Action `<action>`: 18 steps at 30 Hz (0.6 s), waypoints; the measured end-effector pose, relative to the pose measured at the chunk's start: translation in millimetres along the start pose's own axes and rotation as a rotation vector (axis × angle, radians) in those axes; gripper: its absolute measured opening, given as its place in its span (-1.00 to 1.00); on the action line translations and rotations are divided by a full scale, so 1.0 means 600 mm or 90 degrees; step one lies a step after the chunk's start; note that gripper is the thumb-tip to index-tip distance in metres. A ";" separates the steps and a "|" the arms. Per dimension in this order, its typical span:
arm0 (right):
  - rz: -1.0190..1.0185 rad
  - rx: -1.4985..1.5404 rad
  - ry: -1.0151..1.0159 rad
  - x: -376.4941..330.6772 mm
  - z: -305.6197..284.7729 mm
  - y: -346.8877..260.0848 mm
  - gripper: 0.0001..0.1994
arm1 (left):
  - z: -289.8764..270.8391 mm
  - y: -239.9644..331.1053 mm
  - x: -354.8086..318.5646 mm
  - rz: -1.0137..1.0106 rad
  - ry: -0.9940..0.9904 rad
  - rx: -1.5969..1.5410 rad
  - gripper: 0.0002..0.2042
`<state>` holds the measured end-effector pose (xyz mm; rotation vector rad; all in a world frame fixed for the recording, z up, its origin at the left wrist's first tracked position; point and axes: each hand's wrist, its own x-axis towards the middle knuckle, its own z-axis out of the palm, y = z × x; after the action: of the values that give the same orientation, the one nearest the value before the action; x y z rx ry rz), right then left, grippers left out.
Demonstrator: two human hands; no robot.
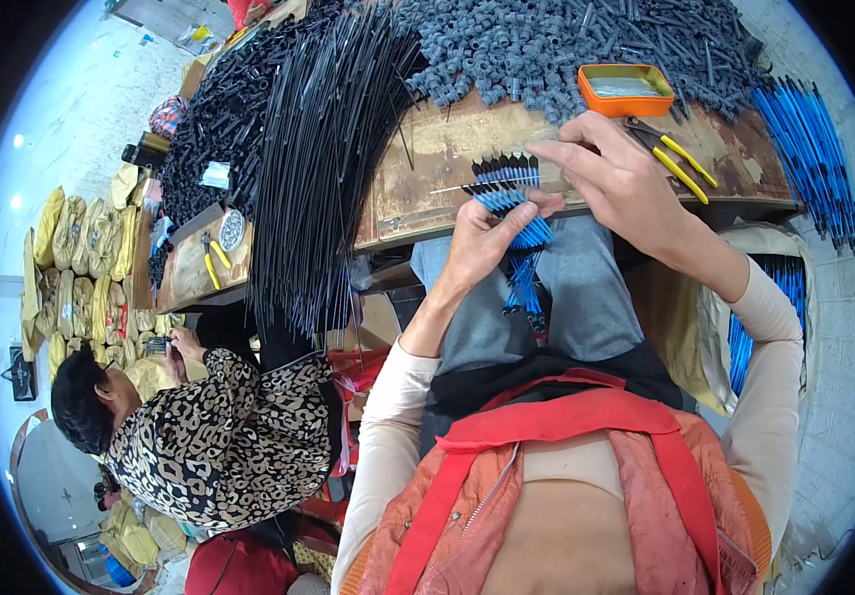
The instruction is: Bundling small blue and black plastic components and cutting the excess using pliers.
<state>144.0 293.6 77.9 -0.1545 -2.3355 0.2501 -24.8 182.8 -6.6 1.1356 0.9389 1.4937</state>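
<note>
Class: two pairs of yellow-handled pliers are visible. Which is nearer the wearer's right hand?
The right-side pliers, below the orange container, close to the right hand. The other pliers lie far left, beyond the black rods.

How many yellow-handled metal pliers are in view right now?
2: one yellow-handled pair on the worn wooden tabletop, near the orange rectangular box; another pair at left, beside small silvery pieces. Others may be hidden.

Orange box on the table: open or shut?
Open: no lid covers the orange box, and thin silvery pieces show inside its rim.
</note>
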 end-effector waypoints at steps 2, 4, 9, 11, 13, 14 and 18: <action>-0.001 -0.002 -0.006 0.001 -0.002 -0.001 -0.62 | 0.001 0.001 0.000 0.008 -0.008 -0.004 -0.77; -0.005 -0.007 -0.011 0.002 -0.004 0.000 -0.62 | 0.001 0.004 0.002 0.002 -0.007 -0.010 -0.77; -0.067 -0.073 -0.020 0.008 -0.008 0.002 -0.62 | 0.001 0.004 -0.005 -0.002 -0.001 -0.019 -0.76; -0.033 -0.032 -0.005 0.003 -0.005 -0.003 -0.62 | 0.003 0.003 -0.008 0.002 -0.003 -0.006 -0.76; 0.047 0.063 0.000 -0.004 0.003 -0.002 -0.62 | 0.002 0.004 -0.006 0.000 -0.005 -0.010 -0.76; 0.045 0.063 0.000 -0.003 0.003 -0.002 -0.62 | 0.002 0.004 -0.008 -0.006 -0.003 -0.015 -0.76; 0.002 0.022 -0.011 0.003 -0.003 -0.003 -0.61 | 0.003 0.006 -0.008 -0.013 -0.001 0.003 -0.76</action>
<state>144.0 292.6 80.7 -0.1398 -2.3473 0.2939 -23.5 177.3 -3.5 1.1270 0.9514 1.4745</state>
